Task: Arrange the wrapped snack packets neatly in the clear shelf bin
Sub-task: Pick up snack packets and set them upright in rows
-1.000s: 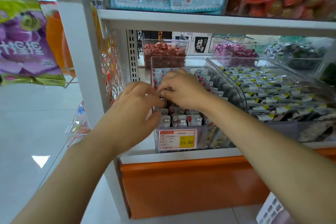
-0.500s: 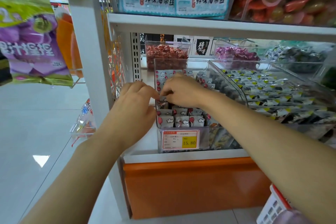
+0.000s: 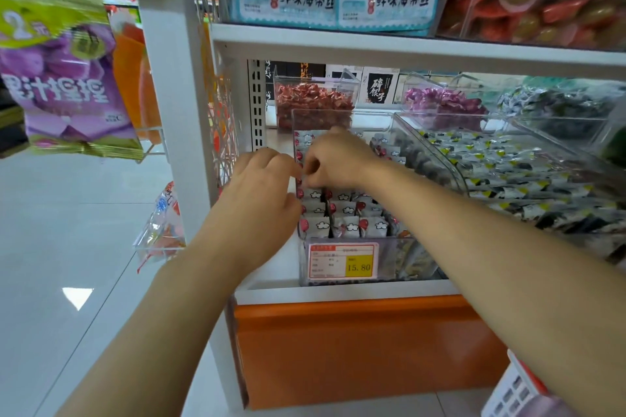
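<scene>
The clear shelf bin [image 3: 394,257] stands at the front of the lower shelf and carries a price tag [image 3: 342,261] reading 15.80. Small white snack packets [image 3: 343,210] with red balloons and clouds stand in rows inside it. My right hand [image 3: 338,162] reaches over the bin's middle, its fingers curled down and pinching a packet at the left side. My left hand [image 3: 261,193] is at the bin's left wall, with curled fingers and thumb closing on the same spot. The packet between the fingertips is mostly hidden.
To the right lies a larger clear bin [image 3: 440,159] full of grey and yellow packets. Bins of red sweets [image 3: 313,101] and purple sweets [image 3: 443,101] stand behind. The upper shelf board [image 3: 406,44] hangs close above. Purple snack bags [image 3: 64,85] hang on the left. A basket [image 3: 515,393] sits at the lower right.
Both hands stay together at the bin's left side. My left hand has slid a little further back along the wall. The view has shifted slightly.
</scene>
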`<state>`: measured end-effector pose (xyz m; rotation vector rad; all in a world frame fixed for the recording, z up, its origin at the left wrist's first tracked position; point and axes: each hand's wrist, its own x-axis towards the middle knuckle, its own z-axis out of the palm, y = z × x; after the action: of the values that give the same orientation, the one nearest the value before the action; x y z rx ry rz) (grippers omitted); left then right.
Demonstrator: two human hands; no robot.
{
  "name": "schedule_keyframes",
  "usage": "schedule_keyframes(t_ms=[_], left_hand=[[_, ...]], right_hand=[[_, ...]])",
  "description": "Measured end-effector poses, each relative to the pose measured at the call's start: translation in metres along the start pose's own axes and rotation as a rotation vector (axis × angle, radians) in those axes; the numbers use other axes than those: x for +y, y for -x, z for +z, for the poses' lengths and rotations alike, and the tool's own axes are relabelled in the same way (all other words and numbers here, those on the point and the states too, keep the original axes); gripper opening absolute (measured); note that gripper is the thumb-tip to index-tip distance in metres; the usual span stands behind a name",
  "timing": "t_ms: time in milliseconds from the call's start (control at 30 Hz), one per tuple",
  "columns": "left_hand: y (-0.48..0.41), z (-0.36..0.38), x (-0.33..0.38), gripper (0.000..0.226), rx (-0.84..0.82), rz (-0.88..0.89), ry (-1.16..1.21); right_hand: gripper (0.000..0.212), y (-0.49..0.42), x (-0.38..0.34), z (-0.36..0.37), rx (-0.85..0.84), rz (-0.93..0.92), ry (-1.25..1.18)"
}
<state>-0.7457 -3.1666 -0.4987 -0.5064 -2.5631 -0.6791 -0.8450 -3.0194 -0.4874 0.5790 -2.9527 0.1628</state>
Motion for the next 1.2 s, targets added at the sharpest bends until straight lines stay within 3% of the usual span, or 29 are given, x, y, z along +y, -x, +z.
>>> schedule_keyframes(t_ms=[100,200,400,533,667,800,1000,1100,1200], left_hand=[[-0.001,0.002,0.002,0.040,-0.003,0.005,-0.004],[-0.002,0.002,0.002,0.038,0.007,0.005,0.011],[-0.003,0.000,0.007,0.033,0.104,-0.049,0.043],[-0.004,0.001,0.014,0.030,0.178,-0.088,0.174],[-0.002,0.010,0.030,0.037,0.028,-0.158,0.448],[0.001,0.019,0.040,0.026,-0.143,-0.274,0.756],[0.001,0.022,0.045,0.016,-0.162,-0.449,1.173],[0.000,0.022,0.044,0.020,-0.139,-0.499,1.239],[0.000,0.025,0.044,0.021,-0.069,-0.524,1.121]], right_hand=[[0.008,-0.003,-0.003,0.001,0.036,-0.031,-0.005],[0.011,0.000,-0.002,-0.012,0.112,0.000,-0.346],[0.022,0.043,0.004,-0.032,0.595,0.080,-0.748],[0.012,0.088,0.014,-0.029,0.790,0.188,-1.031],[0.003,0.127,0.024,-0.020,0.740,0.309,-1.422],[0.008,0.149,0.028,-0.010,0.634,0.362,-1.704],[0.010,0.160,0.038,-0.010,0.504,0.368,-2.003],[0.015,0.164,0.042,-0.009,0.442,0.363,-2.040],[0.015,0.166,0.042,-0.007,0.414,0.358,-2.030]])
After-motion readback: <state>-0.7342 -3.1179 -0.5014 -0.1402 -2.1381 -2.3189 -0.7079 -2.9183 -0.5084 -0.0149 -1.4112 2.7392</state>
